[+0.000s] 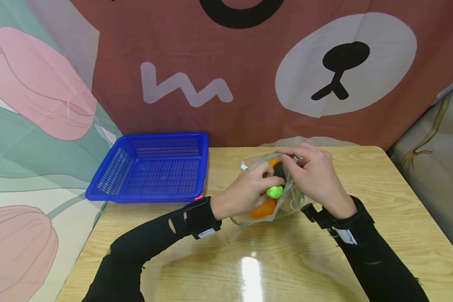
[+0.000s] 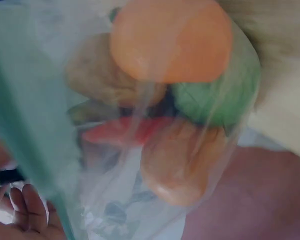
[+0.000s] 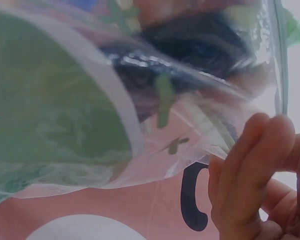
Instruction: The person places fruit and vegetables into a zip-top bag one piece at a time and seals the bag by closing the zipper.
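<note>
A clear zip bag filled with toy-like produce sits on the table, its mouth tilted to the left. My left hand is at that mouth, fingers curled round a dark eggplant whose bright green end sticks out below the fingers. My right hand pinches the bag's upper edge; in the right wrist view its fingertips meet the clear plastic. Through the bag, the left wrist view shows an orange, a green round piece, a red pointed piece and tan pieces.
A blue perforated basket stands at the table's back left, with nothing in it. The wooden table has a bright glare spot near its front. A printed cloth hangs directly behind the table.
</note>
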Action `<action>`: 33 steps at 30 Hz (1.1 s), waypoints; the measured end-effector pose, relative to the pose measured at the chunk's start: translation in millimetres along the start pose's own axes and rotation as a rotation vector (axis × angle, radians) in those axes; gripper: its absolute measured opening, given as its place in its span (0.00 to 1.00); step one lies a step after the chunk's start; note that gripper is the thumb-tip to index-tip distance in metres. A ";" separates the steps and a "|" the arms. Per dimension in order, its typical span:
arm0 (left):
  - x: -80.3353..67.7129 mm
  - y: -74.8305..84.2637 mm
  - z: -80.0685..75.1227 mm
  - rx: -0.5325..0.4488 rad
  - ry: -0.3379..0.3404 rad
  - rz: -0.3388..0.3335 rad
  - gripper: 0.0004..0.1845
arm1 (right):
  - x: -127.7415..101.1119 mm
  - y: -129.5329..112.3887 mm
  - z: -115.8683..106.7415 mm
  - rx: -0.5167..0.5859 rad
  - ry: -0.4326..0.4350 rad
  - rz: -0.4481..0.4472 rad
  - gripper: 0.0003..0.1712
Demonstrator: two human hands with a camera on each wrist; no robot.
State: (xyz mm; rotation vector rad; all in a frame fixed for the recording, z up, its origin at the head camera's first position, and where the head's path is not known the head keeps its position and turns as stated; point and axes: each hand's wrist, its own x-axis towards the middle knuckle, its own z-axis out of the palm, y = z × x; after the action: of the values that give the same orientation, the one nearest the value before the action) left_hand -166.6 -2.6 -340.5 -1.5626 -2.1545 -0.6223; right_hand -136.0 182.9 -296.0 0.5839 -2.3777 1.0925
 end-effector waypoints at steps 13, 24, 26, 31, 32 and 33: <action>5.1 -1.8 6.4 0.188 -0.087 -0.019 0.12 | 0.2 -0.4 0.3 0.021 0.007 -0.003 0.10; 13.2 -1.2 17.0 0.628 -0.247 -0.008 0.12 | 0.1 -0.2 0.7 0.041 0.007 0.008 0.10; 12.9 -1.8 13.8 0.598 -0.282 -0.016 0.13 | 0.1 0.3 0.4 0.039 -0.002 0.013 0.10; 8.8 -3.1 -1.5 0.402 -0.367 -0.006 0.21 | 0.5 2.5 -0.1 0.032 -0.020 0.025 0.11; 7.5 -3.5 -5.0 0.353 -0.369 0.003 0.22 | 0.6 2.5 -0.1 0.029 -0.018 0.024 0.11; 6.3 -4.0 -8.5 0.295 -0.359 0.014 0.24 | 0.9 2.5 -0.3 0.024 -0.015 0.019 0.11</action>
State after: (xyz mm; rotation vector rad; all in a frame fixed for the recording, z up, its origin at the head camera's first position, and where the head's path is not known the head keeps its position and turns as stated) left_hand -171.7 -3.7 -330.5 -1.6151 -2.3526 -0.0087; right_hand -138.0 184.5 -296.8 0.5809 -2.3904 1.1294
